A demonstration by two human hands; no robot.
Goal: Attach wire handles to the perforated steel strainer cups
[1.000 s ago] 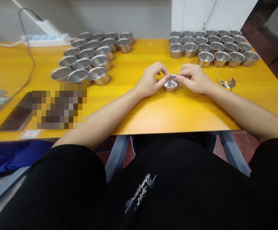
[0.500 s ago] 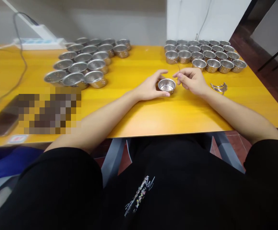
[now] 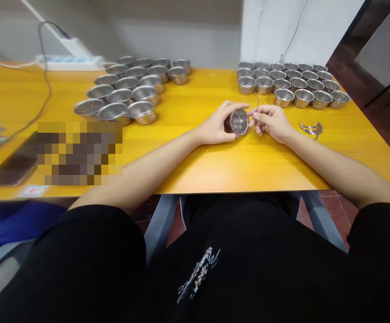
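My left hand grips a small perforated metal cup by its sides, its open mouth tilted toward the right. Close beside the cup's rim, my right hand pinches a thin curved wire that sticks up above the fingertips. Whether the wire touches the cup cannot be made out. A small pile of curved metal wires lies on the yellow table, right of my right hand.
Rows of metal cups stand at the back right and back left. A white power strip with cables is behind the left group. A dark phone and a pixelated patch are at the left.
My left hand has tipped the cup from upright onto its side, mouth toward my right hand. The whole view has shifted slightly.
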